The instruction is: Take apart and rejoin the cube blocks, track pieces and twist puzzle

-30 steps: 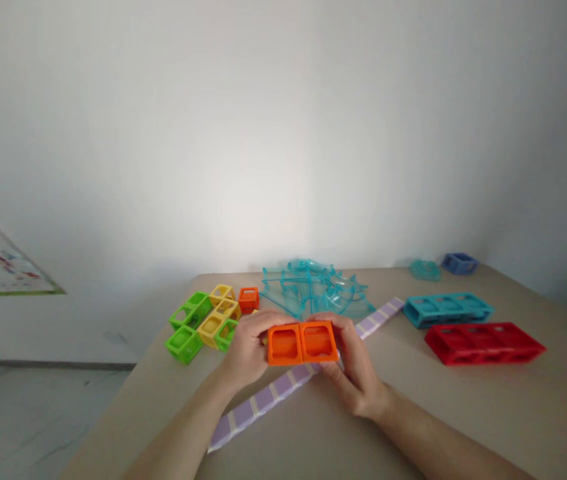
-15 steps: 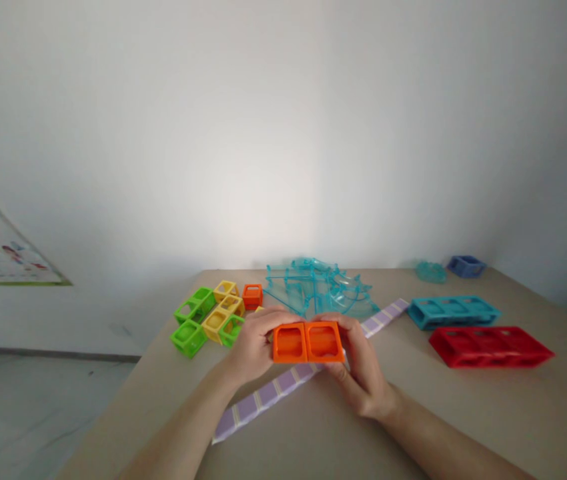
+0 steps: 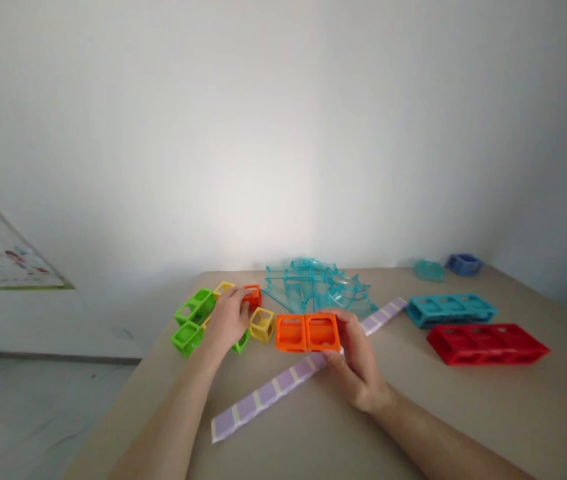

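Observation:
My right hand [image 3: 358, 370] grips two joined orange open-sided cube blocks [image 3: 306, 333] by their right end, fingers behind and thumb below, holding them above the table. My left hand [image 3: 229, 317] is at the back left, its fingers curled against the left side of a single orange cube [image 3: 253, 298], which still rests on the table. Part of that cube is behind the fingertips. A yellow cube [image 3: 262, 325] sits just right of the left hand. Green cubes [image 3: 196, 307] lie to its left, and other yellow and green ones are partly covered by the hand.
A purple striped strip [image 3: 273, 397] runs diagonally across the table [image 3: 283, 453]. Clear blue plastic track pieces [image 3: 313, 283] are piled behind. To the right lie a teal three-cube row [image 3: 451, 311] and a red one [image 3: 486, 345], with a blue block [image 3: 464, 265] farther back.
My left hand has let go of the joined orange blocks and moved left and back to the single orange cube. The right hand keeps the joined blocks, slightly raised.

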